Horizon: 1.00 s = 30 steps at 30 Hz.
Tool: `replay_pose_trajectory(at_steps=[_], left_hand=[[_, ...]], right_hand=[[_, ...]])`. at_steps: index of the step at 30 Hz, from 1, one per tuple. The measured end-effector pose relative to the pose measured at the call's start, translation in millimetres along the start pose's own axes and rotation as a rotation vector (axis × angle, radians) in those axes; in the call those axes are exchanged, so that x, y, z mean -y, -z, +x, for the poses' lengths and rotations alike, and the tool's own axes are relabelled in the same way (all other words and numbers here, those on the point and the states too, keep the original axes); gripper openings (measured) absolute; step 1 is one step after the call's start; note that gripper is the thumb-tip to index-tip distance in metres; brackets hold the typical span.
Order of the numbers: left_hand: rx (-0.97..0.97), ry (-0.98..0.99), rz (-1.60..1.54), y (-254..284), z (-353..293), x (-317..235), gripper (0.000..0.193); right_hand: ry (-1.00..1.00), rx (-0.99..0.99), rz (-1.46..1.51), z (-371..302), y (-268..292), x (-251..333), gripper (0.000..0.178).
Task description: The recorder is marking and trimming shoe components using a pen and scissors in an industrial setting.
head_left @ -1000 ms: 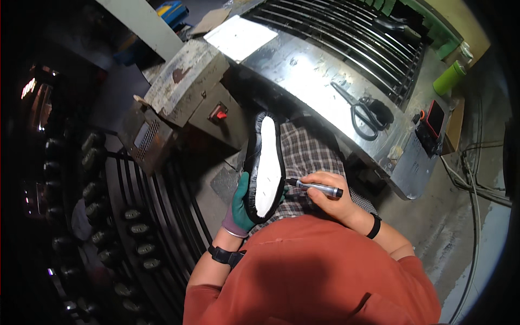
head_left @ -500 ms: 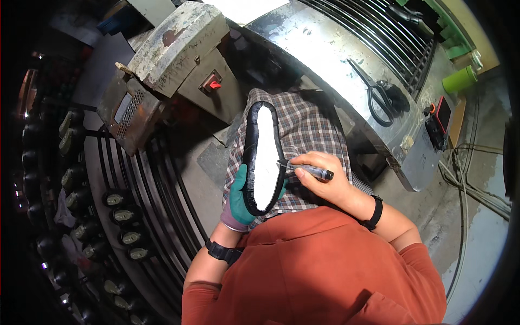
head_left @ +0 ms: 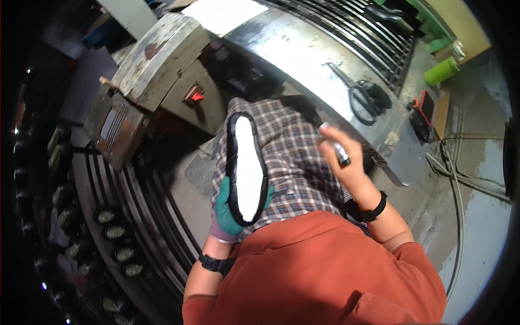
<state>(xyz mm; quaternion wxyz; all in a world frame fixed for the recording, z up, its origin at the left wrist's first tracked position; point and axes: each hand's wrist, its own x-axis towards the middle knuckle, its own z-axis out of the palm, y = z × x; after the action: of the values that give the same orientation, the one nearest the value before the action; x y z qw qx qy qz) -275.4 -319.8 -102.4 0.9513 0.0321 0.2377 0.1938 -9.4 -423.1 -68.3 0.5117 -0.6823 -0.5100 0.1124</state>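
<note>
My left hand point(head_left: 227, 211), in a green glove, grips the heel end of a black shoe upper point(head_left: 232, 179) from below. The upper lies bottom up over my lap, and a long white insole point(head_left: 248, 173) fills its underside. My right hand point(head_left: 346, 160), bare, is closed around a marker pen point(head_left: 339, 151) with a grey barrel and a dark end. It is raised to the right of the shoe, apart from it, close to the metal table's edge. The right fingers are slightly blurred. Checked cloth point(head_left: 292, 146) covers my lap.
Black-handled scissors point(head_left: 360, 103) and a dark tangled bit lie on the metal table point(head_left: 303, 65), near a green cup point(head_left: 441, 71) and a red-edged device point(head_left: 428, 107). A worn machine with a red switch point(head_left: 195, 96) stands left. Racks hold several dark shoes point(head_left: 115, 233).
My right hand has lifted the marker off the insole and moved up and right toward the table. The left hand still holds the shoe. The whole view has shifted slightly.
</note>
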Motion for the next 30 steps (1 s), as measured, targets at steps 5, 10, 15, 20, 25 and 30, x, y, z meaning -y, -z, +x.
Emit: replay_pose_trajectory(at_steps=[5, 10, 15, 20, 25, 30], left_hand=[[-0.011, 0.066, -0.071, 19, 4, -1, 0.07], [-0.015, 0.079, -0.093, 18, -4, -5, 0.069], [-0.035, 0.043, -0.093, 2, 2, -4, 0.065], [0.064, -0.021, -0.136, 6, -1, -6, 0.059], [0.059, 0.019, -0.178, 2, -6, -10, 0.06], [0.088, 0.019, -0.222, 3, -8, -13, 0.059]], right_hand=[[0.135, -0.246, -0.763, 42, 72, -48, 0.03], [-0.056, -0.014, -0.841, 55, 83, -79, 0.04], [-0.05, 0.079, -0.666, 54, 77, -52, 0.053], [0.138, 0.512, -0.419, 7, 28, 9, 0.063], [0.303, 0.607, -0.467, -5, 1, 31, 0.048], [0.416, 0.615, -0.515, 8, 2, 31, 0.058]])
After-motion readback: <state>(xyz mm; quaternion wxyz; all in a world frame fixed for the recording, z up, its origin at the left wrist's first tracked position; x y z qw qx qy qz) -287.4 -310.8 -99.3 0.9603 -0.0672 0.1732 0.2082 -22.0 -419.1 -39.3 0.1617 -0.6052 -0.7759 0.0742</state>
